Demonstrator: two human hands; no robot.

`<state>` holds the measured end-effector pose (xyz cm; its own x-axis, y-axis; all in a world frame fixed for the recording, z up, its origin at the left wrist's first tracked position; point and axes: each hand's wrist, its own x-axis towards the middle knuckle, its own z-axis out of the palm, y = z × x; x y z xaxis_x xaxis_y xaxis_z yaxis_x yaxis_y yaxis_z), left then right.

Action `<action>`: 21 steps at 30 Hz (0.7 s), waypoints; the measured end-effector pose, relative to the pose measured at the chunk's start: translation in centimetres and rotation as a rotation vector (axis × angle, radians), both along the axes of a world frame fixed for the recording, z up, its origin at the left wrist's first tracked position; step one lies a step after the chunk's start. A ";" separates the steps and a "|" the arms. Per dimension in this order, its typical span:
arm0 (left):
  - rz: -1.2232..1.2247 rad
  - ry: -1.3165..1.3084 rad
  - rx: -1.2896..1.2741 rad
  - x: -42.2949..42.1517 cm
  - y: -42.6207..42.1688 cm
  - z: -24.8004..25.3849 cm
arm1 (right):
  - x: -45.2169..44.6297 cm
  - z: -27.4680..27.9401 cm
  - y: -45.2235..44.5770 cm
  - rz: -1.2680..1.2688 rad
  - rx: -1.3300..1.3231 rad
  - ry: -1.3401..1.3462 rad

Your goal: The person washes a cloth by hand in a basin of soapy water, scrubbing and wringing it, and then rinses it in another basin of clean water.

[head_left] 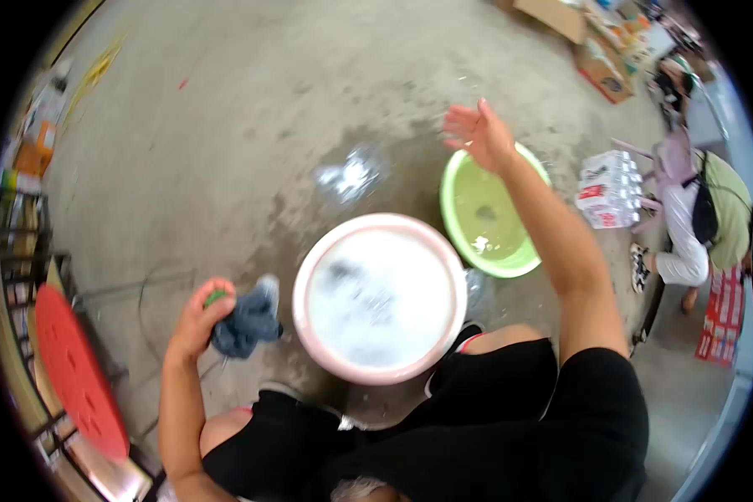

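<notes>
My left hand (pixel 199 318) is closed on a bunched dark blue cloth (pixel 247 325) with a pale end, held out to the left of the pink basin. A bit of green shows at my fingers; what it is I cannot make out. The pink basin (pixel 305 343) stands on the floor between my feet, full of whitish, sudsy water with a dark patch near its upper left. My right hand (pixel 481 135) is raised over the far rim of a green basin (pixel 452 219), fingers spread and nothing in them. Clear-looking water fills the green basin.
Wet concrete surrounds both basins. A pack of bottles (pixel 608 191) stands to the right, near a pink chair (pixel 674 159) and another person (pixel 711 209). Cardboard boxes (pixel 604 71) sit at the upper right. A red stool top (pixel 79 372) and metal racks line the left.
</notes>
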<state>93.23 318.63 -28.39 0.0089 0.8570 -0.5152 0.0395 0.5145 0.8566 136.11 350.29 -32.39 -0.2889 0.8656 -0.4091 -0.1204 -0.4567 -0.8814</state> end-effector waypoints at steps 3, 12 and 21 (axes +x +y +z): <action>-0.190 0.048 -0.160 3.0 1.7 -0.7 | 5.5 2.7 -3.1 0.010 -0.135 0.510; -0.729 0.206 -0.276 17.4 6.8 -4.1 | 15.6 -18.8 -7.9 -0.053 0.152 -1.372; -0.630 0.125 -0.314 26.9 8.4 -9.8 | 18.2 -18.7 -5.1 0.283 0.334 -1.544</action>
